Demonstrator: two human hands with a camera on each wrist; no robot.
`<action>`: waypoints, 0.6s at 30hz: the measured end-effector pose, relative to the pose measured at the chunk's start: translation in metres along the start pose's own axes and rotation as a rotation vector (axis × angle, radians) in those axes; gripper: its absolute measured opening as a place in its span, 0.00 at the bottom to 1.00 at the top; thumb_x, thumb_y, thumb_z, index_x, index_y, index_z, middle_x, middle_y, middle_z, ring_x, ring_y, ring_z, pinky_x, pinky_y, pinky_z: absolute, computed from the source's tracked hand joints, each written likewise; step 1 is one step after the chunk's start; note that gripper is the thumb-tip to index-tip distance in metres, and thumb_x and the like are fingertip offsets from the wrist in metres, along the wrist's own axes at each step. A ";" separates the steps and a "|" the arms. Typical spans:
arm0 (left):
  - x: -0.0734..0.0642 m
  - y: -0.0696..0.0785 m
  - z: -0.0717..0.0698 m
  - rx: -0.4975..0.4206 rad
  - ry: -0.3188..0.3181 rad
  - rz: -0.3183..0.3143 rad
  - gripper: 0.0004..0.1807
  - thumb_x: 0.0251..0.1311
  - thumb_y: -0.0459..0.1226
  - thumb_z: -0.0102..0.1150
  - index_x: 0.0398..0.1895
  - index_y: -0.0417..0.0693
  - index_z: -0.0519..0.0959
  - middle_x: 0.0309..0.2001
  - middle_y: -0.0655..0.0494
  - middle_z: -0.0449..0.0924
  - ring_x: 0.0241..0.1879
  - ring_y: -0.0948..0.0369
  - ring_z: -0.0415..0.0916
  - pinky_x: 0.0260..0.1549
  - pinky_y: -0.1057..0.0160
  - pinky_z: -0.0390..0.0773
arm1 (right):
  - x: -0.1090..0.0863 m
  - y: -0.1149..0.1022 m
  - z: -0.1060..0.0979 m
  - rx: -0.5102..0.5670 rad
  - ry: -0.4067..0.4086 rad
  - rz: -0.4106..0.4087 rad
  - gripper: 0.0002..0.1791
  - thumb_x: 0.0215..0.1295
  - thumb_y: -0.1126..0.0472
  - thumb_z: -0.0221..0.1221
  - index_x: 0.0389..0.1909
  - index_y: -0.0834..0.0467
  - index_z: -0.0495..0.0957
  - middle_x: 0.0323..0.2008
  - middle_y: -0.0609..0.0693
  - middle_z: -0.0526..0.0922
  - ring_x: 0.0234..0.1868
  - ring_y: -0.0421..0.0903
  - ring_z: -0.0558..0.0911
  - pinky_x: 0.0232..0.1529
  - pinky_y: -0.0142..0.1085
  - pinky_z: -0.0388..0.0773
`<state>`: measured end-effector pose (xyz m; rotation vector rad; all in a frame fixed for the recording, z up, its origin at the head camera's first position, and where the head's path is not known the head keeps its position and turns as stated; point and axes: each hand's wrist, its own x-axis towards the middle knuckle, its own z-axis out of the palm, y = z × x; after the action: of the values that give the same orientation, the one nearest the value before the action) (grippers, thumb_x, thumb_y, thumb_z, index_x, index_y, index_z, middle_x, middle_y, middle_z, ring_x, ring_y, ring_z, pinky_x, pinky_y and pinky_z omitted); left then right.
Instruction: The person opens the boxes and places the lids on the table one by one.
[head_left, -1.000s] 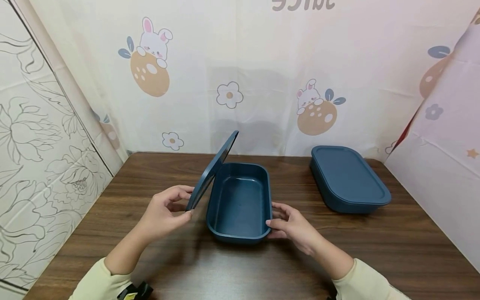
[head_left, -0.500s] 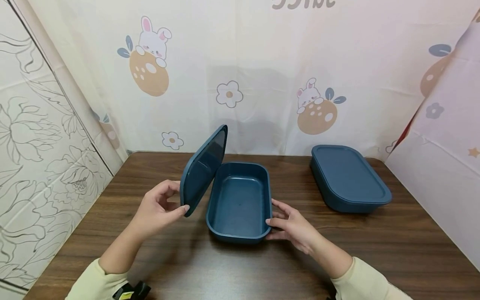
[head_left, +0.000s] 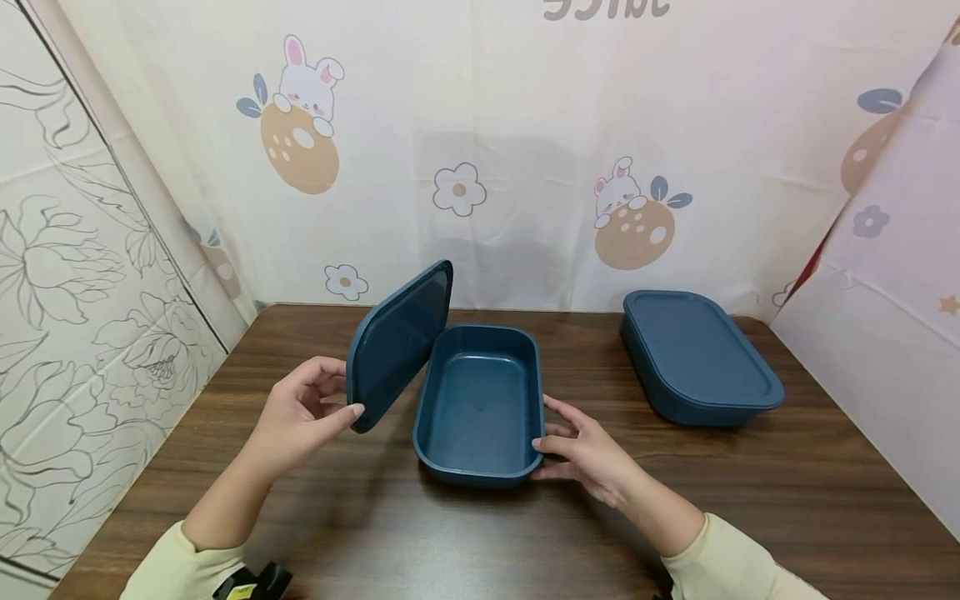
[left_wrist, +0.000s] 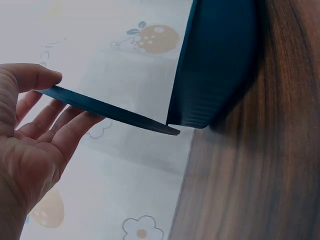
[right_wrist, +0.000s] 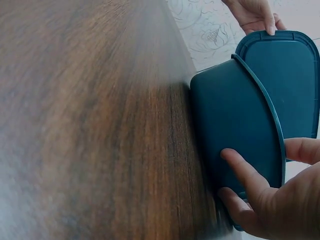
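Observation:
A dark blue rectangular food container (head_left: 480, 412) with rounded corners sits uncovered on the wooden table, and its inside is bare. Its lid (head_left: 397, 346) stands tilted along the container's left side, underside turned toward it. My left hand (head_left: 300, 412) pinches the lid's near edge, thumb on the underside and fingers behind. In the left wrist view the lid (left_wrist: 115, 111) shows edge-on, its far end close to the container's rim. My right hand (head_left: 588, 454) grips the container's right wall near the front corner, thumb over the rim (right_wrist: 283, 150) and fingers against the outside.
A second blue container (head_left: 701, 358) with its lid on stands at the back right of the table (head_left: 480, 542). Behind the table hangs a white curtain (head_left: 517, 125) with printed rabbits and flowers. A panel with flower line drawings (head_left: 82, 292) borders the left side.
My left hand has drawn the lid leftward and turned it, so its underside shows more. My right hand and the container have stayed in place.

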<state>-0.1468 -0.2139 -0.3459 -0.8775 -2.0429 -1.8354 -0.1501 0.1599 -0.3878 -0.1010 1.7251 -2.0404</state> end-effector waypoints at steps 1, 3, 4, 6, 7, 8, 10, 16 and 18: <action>0.000 -0.001 0.000 -0.025 0.007 0.001 0.19 0.50 0.13 0.59 0.47 0.27 0.72 0.41 0.41 0.81 0.43 0.58 0.81 0.35 0.63 0.84 | 0.000 0.000 0.000 0.000 0.003 0.001 0.43 0.66 0.71 0.56 0.77 0.60 0.44 0.66 0.76 0.59 0.51 0.57 0.80 0.46 0.54 0.81; -0.001 -0.002 0.000 -0.075 0.024 0.009 0.19 0.49 0.12 0.58 0.46 0.25 0.71 0.41 0.43 0.82 0.43 0.58 0.81 0.35 0.63 0.84 | 0.000 0.000 0.000 0.001 0.007 0.002 0.43 0.66 0.71 0.56 0.77 0.60 0.44 0.66 0.76 0.59 0.50 0.57 0.80 0.46 0.54 0.81; -0.001 -0.003 -0.001 -0.088 0.030 0.007 0.19 0.49 0.12 0.58 0.46 0.24 0.71 0.41 0.44 0.82 0.43 0.57 0.81 0.36 0.63 0.84 | 0.000 0.000 0.000 0.001 0.009 0.002 0.43 0.66 0.71 0.56 0.76 0.60 0.44 0.66 0.76 0.59 0.50 0.57 0.80 0.46 0.54 0.81; -0.002 -0.004 -0.001 -0.113 0.051 0.000 0.19 0.49 0.12 0.58 0.46 0.23 0.70 0.41 0.45 0.82 0.43 0.57 0.81 0.36 0.63 0.84 | 0.000 0.000 0.000 0.004 0.013 0.001 0.43 0.66 0.71 0.56 0.76 0.60 0.44 0.66 0.76 0.59 0.49 0.57 0.80 0.45 0.54 0.81; -0.003 -0.005 -0.002 -0.120 0.060 -0.004 0.19 0.49 0.12 0.58 0.46 0.23 0.70 0.41 0.45 0.82 0.43 0.57 0.81 0.37 0.63 0.84 | 0.000 0.000 0.000 0.005 0.016 0.000 0.43 0.65 0.71 0.56 0.76 0.60 0.44 0.66 0.75 0.59 0.49 0.57 0.81 0.45 0.54 0.81; -0.003 -0.005 -0.003 -0.120 0.068 -0.014 0.19 0.50 0.12 0.58 0.46 0.23 0.69 0.41 0.45 0.82 0.43 0.57 0.81 0.38 0.64 0.83 | 0.000 0.000 0.001 0.007 0.019 -0.001 0.43 0.65 0.72 0.56 0.76 0.60 0.44 0.66 0.76 0.59 0.49 0.57 0.81 0.45 0.54 0.81; -0.004 -0.005 -0.005 -0.117 0.085 -0.041 0.19 0.51 0.14 0.59 0.46 0.25 0.70 0.42 0.47 0.82 0.44 0.57 0.82 0.41 0.64 0.83 | 0.000 0.000 0.001 0.011 0.028 -0.003 0.43 0.65 0.72 0.56 0.76 0.60 0.45 0.66 0.75 0.60 0.48 0.57 0.81 0.45 0.54 0.81; -0.009 -0.007 -0.011 -0.207 0.155 -0.166 0.20 0.54 0.14 0.57 0.49 0.35 0.73 0.44 0.51 0.83 0.44 0.60 0.81 0.42 0.64 0.82 | 0.001 0.002 0.003 0.017 0.053 -0.010 0.43 0.63 0.73 0.56 0.76 0.61 0.46 0.65 0.75 0.61 0.49 0.57 0.80 0.44 0.55 0.81; -0.011 -0.008 -0.011 -0.274 0.180 -0.198 0.21 0.54 0.14 0.56 0.48 0.38 0.74 0.44 0.51 0.82 0.43 0.60 0.81 0.41 0.63 0.83 | 0.001 0.002 0.003 0.017 0.059 -0.012 0.42 0.63 0.74 0.56 0.75 0.61 0.47 0.65 0.75 0.61 0.49 0.58 0.80 0.44 0.55 0.81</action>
<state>-0.1453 -0.2278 -0.3565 -0.5608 -1.8531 -2.2503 -0.1492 0.1562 -0.3895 -0.0463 1.7453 -2.0860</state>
